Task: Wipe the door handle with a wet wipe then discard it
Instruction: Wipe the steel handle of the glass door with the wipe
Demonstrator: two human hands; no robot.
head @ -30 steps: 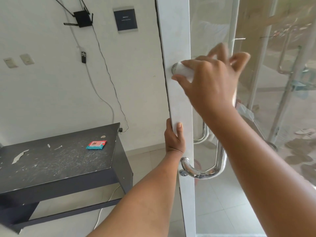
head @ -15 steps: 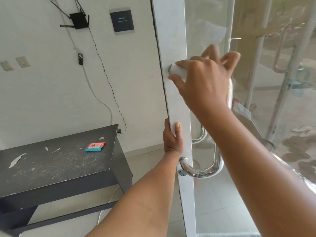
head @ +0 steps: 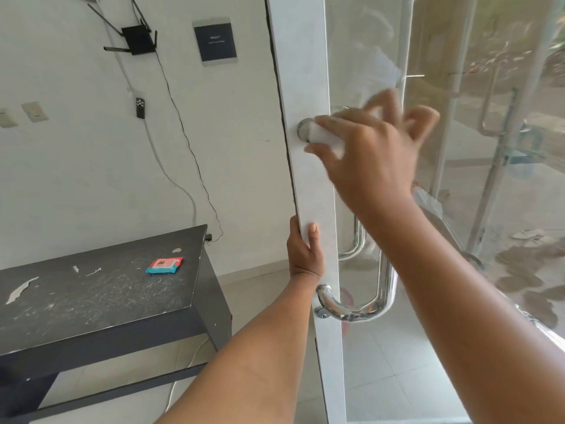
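Note:
A chrome door handle curves out from the white frame of a glass door. My right hand presses a white wet wipe around the handle's upper end, close to its round mount; two fingers stick out, blurred. My left hand grips the edge of the door frame, between the handle's upper and lower mounts. The handle's middle is hidden behind my right forearm.
A scuffed black table stands at the left with a teal and red wipes pack on it. On the white wall hang a router, cables and a dark sign. More glass doors stand at the right.
My right hand stays at the handle's upper end with the wipe, its fingers shifting slightly. My left hand keeps its hold on the door edge.

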